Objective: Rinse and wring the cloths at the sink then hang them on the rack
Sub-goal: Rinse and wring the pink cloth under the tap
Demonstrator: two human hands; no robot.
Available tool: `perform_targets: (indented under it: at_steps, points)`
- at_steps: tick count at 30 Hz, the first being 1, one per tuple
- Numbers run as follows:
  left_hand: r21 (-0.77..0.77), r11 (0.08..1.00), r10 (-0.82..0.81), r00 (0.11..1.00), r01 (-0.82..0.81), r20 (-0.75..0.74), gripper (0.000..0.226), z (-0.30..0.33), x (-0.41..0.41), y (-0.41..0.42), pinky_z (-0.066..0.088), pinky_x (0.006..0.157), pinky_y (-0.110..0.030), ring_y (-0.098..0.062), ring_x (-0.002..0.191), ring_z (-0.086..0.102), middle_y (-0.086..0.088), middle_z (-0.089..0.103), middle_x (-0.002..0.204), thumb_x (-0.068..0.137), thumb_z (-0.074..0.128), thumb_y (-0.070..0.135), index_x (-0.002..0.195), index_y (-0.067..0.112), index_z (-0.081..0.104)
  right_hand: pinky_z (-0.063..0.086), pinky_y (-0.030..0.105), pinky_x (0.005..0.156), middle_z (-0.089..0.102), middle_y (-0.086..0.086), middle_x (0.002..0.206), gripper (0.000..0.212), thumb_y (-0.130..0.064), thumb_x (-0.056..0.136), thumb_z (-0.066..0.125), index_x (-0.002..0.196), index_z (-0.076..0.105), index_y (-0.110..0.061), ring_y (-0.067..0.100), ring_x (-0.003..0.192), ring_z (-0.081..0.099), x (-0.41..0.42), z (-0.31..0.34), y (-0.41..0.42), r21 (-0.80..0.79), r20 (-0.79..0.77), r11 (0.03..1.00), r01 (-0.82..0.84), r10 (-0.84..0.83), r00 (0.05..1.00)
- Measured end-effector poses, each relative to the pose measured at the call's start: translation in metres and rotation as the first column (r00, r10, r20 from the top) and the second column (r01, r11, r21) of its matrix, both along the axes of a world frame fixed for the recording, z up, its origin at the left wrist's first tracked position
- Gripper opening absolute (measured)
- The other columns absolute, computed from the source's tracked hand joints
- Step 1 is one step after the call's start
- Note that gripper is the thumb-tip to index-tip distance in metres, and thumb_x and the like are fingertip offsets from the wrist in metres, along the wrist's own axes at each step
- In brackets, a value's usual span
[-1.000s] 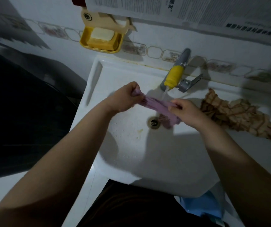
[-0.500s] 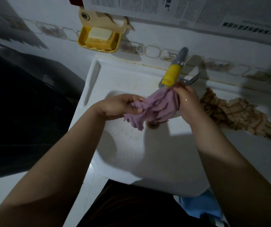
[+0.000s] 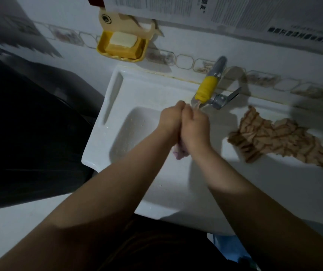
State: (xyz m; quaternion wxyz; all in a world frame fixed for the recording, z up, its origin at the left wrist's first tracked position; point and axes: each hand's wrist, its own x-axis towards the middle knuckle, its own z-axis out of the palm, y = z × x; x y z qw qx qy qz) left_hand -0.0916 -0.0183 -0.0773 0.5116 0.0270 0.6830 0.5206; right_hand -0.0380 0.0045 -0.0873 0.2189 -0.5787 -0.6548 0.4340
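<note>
A second earlier the purple cloth was stretched out between the two hands. It was then gathered up, and the left hand and right hand closed together around it, with only a tuft showing at their 6 o'clock side.

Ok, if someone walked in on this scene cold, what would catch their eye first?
Probably the left hand and right hand pressed together over the white sink, squeezing a purple cloth just below the yellow-tipped tap. Next, the crumpled brown patterned cloth on the sink's right ledge, and the yellow soap dish on the wall up left.
</note>
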Motion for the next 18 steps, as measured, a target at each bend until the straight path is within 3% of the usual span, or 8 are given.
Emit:
perform_targets:
  at_steps: [4,6,8,10,12,13,16,18]
  points:
    - [0.006,0.999,-0.053,0.997,0.053,0.064,0.026,0.003,-0.004,-0.004,0.045,0.070,-0.036,-0.024,0.069,0.055,-0.009,0.057,0.063,0.090,0.052,0.026,0.068,0.012,0.057,0.034,0.031,0.064,0.055,0.009,0.064,0.042,-0.029,0.099,0.042,0.059,0.044,-0.016,0.025,0.069,0.053,0.007,-0.005,0.010,0.014,-0.045,0.999,-0.032,0.032,0.998]
    - [0.091,0.993,-0.092,0.979,0.077,0.181,0.022,0.009,-0.004,-0.006,0.050,0.073,-0.032,-0.023,0.070,0.061,-0.012,0.063,0.073,0.092,0.053,0.025,0.080,0.008,0.061,0.038,0.032,0.073,0.055,0.002,0.067,0.035,-0.023,0.099,0.042,0.065,0.050,-0.019,0.020,0.071,0.052,0.010,-0.013,0.027,-0.238,-0.204,0.971,-0.038,-0.012,0.979]
    - [0.192,0.980,-0.113,0.954,0.060,0.277,0.023,0.014,-0.010,-0.006,0.052,0.064,-0.023,-0.015,0.061,0.062,-0.008,0.065,0.070,0.096,0.050,0.023,0.082,0.008,0.061,0.043,0.033,0.079,0.063,0.010,0.087,0.034,-0.029,0.102,0.035,0.088,0.060,-0.012,0.024,0.080,0.058,0.011,-0.021,0.024,-0.503,-0.261,0.859,-0.092,-0.050,0.964]
    - [0.252,0.967,-0.137,0.926,0.047,0.353,0.029,0.021,-0.021,-0.004,0.052,0.054,-0.020,-0.014,0.051,0.062,-0.007,0.065,0.059,0.098,0.046,0.023,0.078,0.006,0.059,0.049,0.024,0.062,0.068,0.012,0.088,0.052,-0.042,0.103,0.021,0.107,0.059,-0.007,0.024,0.075,0.064,0.012,-0.030,0.011,-0.643,-0.274,0.748,-0.164,-0.025,0.961]
    - [0.253,0.967,-0.128,0.897,0.019,0.424,0.035,0.027,-0.032,-0.004,0.051,0.050,-0.021,-0.018,0.047,0.060,-0.008,0.060,0.052,0.097,0.045,0.024,0.069,0.005,0.056,0.042,0.015,0.042,0.067,0.004,0.058,0.067,-0.051,0.100,0.006,0.100,0.058,-0.010,0.013,0.046,0.062,0.016,-0.043,0.003,-0.695,-0.319,0.677,-0.241,0.010,0.948]
    - [0.252,0.968,-0.096,0.898,-0.016,0.429,0.035,0.027,-0.038,-0.005,0.049,0.050,-0.021,-0.018,0.046,0.057,-0.007,0.057,0.050,0.096,0.045,0.023,0.065,0.007,0.053,0.044,0.015,0.045,0.066,0.002,0.052,0.070,-0.052,0.099,0.005,0.094,0.061,-0.011,0.009,0.043,0.061,0.020,-0.049,0.000,-0.699,-0.314,0.671,-0.248,0.023,0.949]
    - [0.270,0.958,-0.014,0.927,-0.095,0.374,0.030,0.021,-0.057,-0.008,0.041,0.057,-0.028,-0.017,0.053,0.045,-0.004,0.044,0.052,0.090,0.047,0.019,0.061,0.014,0.043,0.047,0.030,0.070,0.068,0.006,0.062,0.055,-0.048,0.096,0.037,0.071,0.071,-0.013,0.017,0.056,0.061,0.036,-0.064,-0.004,-0.595,-0.266,0.712,-0.373,0.263,0.927]
    - [0.286,0.953,-0.004,0.939,-0.101,0.343,0.022,0.019,-0.069,-0.010,0.041,0.061,-0.030,-0.019,0.058,0.044,-0.006,0.044,0.058,0.086,0.049,0.018,0.065,0.012,0.043,0.052,0.044,0.079,0.069,0.007,0.069,0.029,-0.030,0.095,0.053,0.078,0.065,-0.010,0.021,0.059,0.064,0.048,-0.072,-0.001,-0.569,-0.185,0.730,-0.378,0.334,0.924]
